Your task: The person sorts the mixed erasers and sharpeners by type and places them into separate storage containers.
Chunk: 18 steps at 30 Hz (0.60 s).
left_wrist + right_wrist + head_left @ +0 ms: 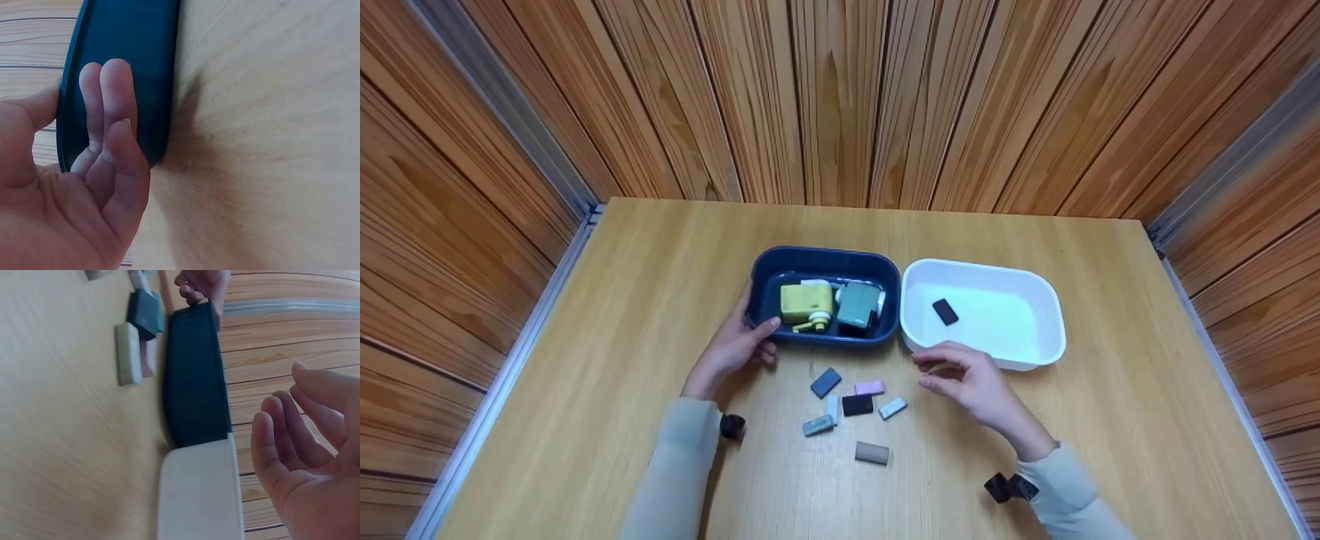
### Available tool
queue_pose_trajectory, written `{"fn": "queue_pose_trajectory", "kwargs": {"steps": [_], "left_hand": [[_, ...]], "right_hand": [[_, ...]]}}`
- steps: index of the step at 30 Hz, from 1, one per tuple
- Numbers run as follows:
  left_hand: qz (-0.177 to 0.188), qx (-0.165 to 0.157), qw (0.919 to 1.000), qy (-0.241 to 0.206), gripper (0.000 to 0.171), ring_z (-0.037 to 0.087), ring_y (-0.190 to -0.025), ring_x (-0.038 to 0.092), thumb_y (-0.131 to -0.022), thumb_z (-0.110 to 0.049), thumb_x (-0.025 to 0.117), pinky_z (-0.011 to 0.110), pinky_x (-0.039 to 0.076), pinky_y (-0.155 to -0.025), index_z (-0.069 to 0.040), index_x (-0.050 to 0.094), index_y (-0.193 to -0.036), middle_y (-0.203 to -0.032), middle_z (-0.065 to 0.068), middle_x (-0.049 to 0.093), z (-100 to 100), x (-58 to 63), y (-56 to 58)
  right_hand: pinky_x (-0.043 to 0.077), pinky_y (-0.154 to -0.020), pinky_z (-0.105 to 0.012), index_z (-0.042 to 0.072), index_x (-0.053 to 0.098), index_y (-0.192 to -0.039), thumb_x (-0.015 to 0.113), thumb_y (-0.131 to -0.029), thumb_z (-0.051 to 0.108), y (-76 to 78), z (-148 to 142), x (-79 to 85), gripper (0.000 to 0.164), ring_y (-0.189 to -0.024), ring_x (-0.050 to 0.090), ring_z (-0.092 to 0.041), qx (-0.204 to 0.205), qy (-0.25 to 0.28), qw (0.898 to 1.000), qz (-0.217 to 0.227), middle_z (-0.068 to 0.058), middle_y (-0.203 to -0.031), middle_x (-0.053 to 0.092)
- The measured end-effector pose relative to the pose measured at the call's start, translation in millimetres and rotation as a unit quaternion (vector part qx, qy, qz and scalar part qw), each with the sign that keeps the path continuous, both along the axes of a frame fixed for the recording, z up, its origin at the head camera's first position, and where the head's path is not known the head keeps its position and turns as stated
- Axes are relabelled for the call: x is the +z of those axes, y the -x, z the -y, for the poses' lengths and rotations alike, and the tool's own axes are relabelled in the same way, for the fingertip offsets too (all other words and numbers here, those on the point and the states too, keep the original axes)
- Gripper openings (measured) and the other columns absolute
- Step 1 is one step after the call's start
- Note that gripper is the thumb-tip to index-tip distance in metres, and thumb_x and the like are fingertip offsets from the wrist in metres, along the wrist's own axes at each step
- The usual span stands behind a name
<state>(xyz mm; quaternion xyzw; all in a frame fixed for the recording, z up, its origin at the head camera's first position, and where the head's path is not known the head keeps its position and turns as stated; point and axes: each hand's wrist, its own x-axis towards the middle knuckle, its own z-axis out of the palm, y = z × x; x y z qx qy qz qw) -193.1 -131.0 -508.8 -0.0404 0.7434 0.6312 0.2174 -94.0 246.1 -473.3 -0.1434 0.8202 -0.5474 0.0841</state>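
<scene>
One dark block (945, 311) in the white tub (1009, 319)

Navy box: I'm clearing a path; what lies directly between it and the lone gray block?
The head view shows the pink block and a black block.

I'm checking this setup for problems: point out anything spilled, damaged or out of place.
Nothing looks spilled or damaged. Only the loose blocks look untidy: they lie at mixed angles on the table near the blue bin.
</scene>
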Motion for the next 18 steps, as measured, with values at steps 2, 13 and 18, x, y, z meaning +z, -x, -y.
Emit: {"fn": "queue_pose_trajectory", "kwargs": {"steps": [2,13,18], "left_hand": [[0.004,-0.002,1.0,-0.002,0.086,0.035,-0.075,0.068,-0.1,-0.031,0.062,0.045,0.058,-0.075,-0.05,-0.001,-0.155,-0.087,0.021,0.066,-0.2,1.3,0.6],[0.016,-0.006,0.9999,-0.002,0.086,0.038,-0.079,0.068,-0.101,-0.03,0.061,0.048,0.057,-0.078,-0.047,-0.002,-0.157,-0.089,0.021,0.066,-0.6,8.1,-0.5],[0.002,-0.003,1.0,-0.008,0.086,0.034,-0.076,0.068,-0.099,-0.034,0.063,0.044,0.058,-0.074,-0.054,0.001,-0.154,-0.089,0.02,0.065,1.0,-0.9,-0.9]], "right_hand": [[0.053,-0.093,-0.038,0.015,0.07,-0.122,0.073,-0.091,0.011,-1.9,1.0,-3.3,0.031,-0.106,0.064,-0.022,0.008,0.001,1.0,0.002,-0.01,-0.116,0.066],[0.053,-0.092,-0.041,-0.005,0.066,-0.121,0.07,-0.09,-0.003,-8.3,12.5,-14.8,0.031,-0.108,0.063,-0.037,0.023,-0.01,0.999,0.026,-0.017,-0.116,0.065],[0.054,-0.092,-0.036,-0.002,0.067,-0.121,0.072,-0.089,0.0,-5.3,10.6,-37.3,0.033,-0.106,0.065,-0.033,0.031,-0.018,0.999,0.031,-0.015,-0.116,0.066]]}}
